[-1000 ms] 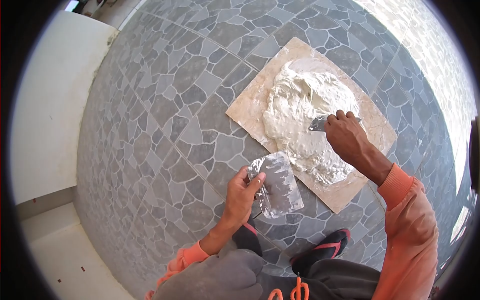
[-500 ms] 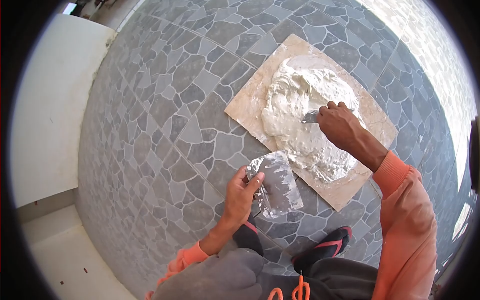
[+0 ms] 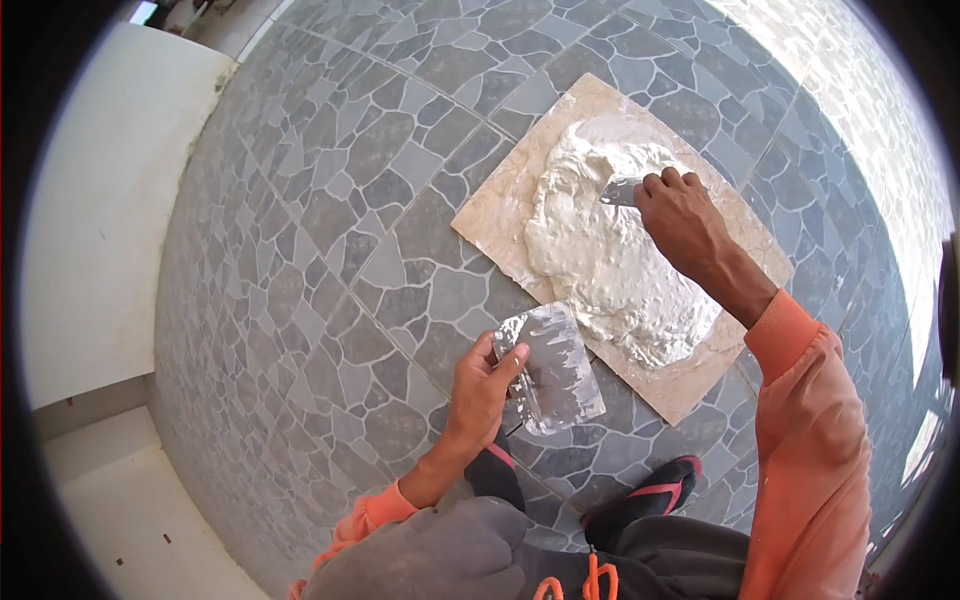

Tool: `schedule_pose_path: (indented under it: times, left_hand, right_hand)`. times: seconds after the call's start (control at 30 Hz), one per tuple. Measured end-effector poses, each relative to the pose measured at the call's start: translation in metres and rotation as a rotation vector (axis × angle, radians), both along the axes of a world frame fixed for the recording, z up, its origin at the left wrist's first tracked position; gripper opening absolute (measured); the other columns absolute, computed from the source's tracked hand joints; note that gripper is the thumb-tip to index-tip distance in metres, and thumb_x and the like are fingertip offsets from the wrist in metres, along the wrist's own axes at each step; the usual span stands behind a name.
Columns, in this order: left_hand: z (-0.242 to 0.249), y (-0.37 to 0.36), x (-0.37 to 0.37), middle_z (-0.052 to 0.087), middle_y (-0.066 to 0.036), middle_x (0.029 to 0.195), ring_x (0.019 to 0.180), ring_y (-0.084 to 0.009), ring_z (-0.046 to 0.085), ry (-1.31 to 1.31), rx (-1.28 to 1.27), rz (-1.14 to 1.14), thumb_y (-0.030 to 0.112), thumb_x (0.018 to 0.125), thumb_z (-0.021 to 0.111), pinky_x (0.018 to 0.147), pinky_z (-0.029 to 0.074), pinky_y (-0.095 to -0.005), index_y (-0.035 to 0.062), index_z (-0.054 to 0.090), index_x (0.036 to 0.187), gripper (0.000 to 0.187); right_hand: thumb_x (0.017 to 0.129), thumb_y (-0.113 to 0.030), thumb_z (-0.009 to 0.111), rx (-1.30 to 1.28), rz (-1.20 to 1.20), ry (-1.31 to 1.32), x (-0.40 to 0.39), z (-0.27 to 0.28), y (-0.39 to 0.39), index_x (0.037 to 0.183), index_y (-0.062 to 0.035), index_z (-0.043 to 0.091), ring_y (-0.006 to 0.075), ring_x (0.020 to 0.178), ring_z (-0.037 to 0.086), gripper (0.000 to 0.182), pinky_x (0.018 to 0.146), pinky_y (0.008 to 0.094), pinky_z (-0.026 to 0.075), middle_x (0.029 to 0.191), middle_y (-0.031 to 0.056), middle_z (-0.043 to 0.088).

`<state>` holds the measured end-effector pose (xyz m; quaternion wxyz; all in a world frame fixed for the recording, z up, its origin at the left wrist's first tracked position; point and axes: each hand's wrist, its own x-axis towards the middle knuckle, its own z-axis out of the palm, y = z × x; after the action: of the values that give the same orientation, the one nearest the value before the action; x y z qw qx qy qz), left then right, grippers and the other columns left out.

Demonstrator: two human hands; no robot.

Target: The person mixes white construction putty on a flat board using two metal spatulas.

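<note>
White wet putty (image 3: 610, 250) lies in a thick heap on a square beige tile (image 3: 680, 395). My right hand (image 3: 685, 225) is closed around a putty knife (image 3: 620, 192), whose metal blade rests in the upper part of the heap; its handle is hidden in my fingers. Below the tile's near left edge, my left hand (image 3: 482, 385) grips a flat grey plastering blade (image 3: 555, 370) by its left side, thumb on top. Streaks of white putty smear the face of that blade.
Grey stone-patterned floor tiles (image 3: 300, 250) surround the beige tile. My feet in dark flip-flops (image 3: 650, 495) stand close to its near corner. A white wall or ledge (image 3: 110, 220) runs along the left, and bright sunlight falls on the floor at right.
My right hand has moved the putty knife away from me, towards the far part of the putty heap. My left hand and its blade have stayed nearly still.
</note>
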<state>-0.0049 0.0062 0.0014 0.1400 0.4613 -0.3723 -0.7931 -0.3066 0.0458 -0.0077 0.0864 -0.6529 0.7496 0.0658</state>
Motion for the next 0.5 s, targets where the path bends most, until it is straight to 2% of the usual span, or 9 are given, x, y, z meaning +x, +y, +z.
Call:
schedule_pose_path:
  times: [0.07, 0.13, 0.27, 0.4, 0.47, 0.5]
  left_hand:
    - [0.002, -0.002, 0.000, 0.064, -0.004, 0.102, 0.088, -0.0080, 0.060, 0.001, 0.014, -0.029, 0.009, 0.095, 0.059, 0.078, 0.050, -0.0246, 0.0007, 0.055, 0.114, 0.021]
    - [-0.001, -0.001, 0.002, 0.064, -0.004, 0.101, 0.088, -0.0079, 0.060, -0.003, 0.006, -0.030, 0.009, 0.095, 0.059, 0.077, 0.050, -0.0245, 0.0008, 0.055, 0.113, 0.021]
    - [-0.003, 0.000, 0.006, 0.064, -0.004, 0.100, 0.087, -0.0079, 0.060, -0.026, 0.000, -0.041, 0.009, 0.095, 0.059, 0.075, 0.051, -0.0244, 0.0009, 0.055, 0.113, 0.020]
    - [0.004, 0.001, -0.003, 0.064, -0.002, 0.094, 0.081, -0.0045, 0.058, -0.009, 0.008, -0.005, 0.010, 0.094, 0.061, 0.072, 0.049, -0.0217, 0.0010, 0.058, 0.107, 0.016]
    - [-0.001, 0.001, 0.000, 0.064, -0.002, 0.095, 0.081, -0.0044, 0.058, -0.008, 0.000, -0.024, 0.010, 0.094, 0.061, 0.071, 0.049, -0.0215, 0.0012, 0.058, 0.107, 0.016]
    - [0.000, 0.000, 0.001, 0.064, -0.001, 0.094, 0.081, -0.0044, 0.058, -0.019, 0.004, -0.019, 0.010, 0.094, 0.061, 0.070, 0.050, -0.0215, 0.0011, 0.058, 0.107, 0.016]
  right_hand:
    - [0.085, -0.005, 0.058, -0.053, 0.025, 0.061, 0.004, -0.015, 0.000, 0.089, 0.0009, 0.067, 0.0266, 0.098, 0.058, 0.012, 0.086, 0.0402, 0.047, 0.096, 0.0132, 0.064]
    - [0.087, -0.006, 0.057, 0.273, 0.054, -0.024, 0.017, -0.021, 0.005, 0.091, 0.0026, 0.068, 0.0252, 0.102, 0.057, 0.015, 0.088, 0.0389, 0.046, 0.098, 0.0128, 0.064]
    - [0.086, -0.005, 0.057, 0.215, 0.003, -0.048, 0.007, 0.006, -0.001, 0.089, 0.0016, 0.068, 0.0256, 0.100, 0.058, 0.013, 0.085, 0.0398, 0.047, 0.097, 0.0132, 0.063]
    - [0.086, -0.006, 0.057, -0.126, 0.020, 0.108, 0.004, -0.016, 0.002, 0.089, 0.0012, 0.068, 0.0248, 0.099, 0.057, 0.014, 0.085, 0.0392, 0.046, 0.096, 0.0123, 0.063]
    - [0.087, -0.007, 0.057, 0.191, 0.055, 0.023, 0.015, -0.028, 0.006, 0.091, 0.0009, 0.069, 0.0246, 0.101, 0.057, 0.014, 0.086, 0.0387, 0.046, 0.097, 0.0115, 0.063]
    - [0.087, -0.007, 0.057, 0.218, 0.068, -0.001, 0.017, -0.026, 0.007, 0.090, 0.0010, 0.069, 0.0251, 0.100, 0.057, 0.014, 0.086, 0.0393, 0.046, 0.097, 0.0120, 0.063]
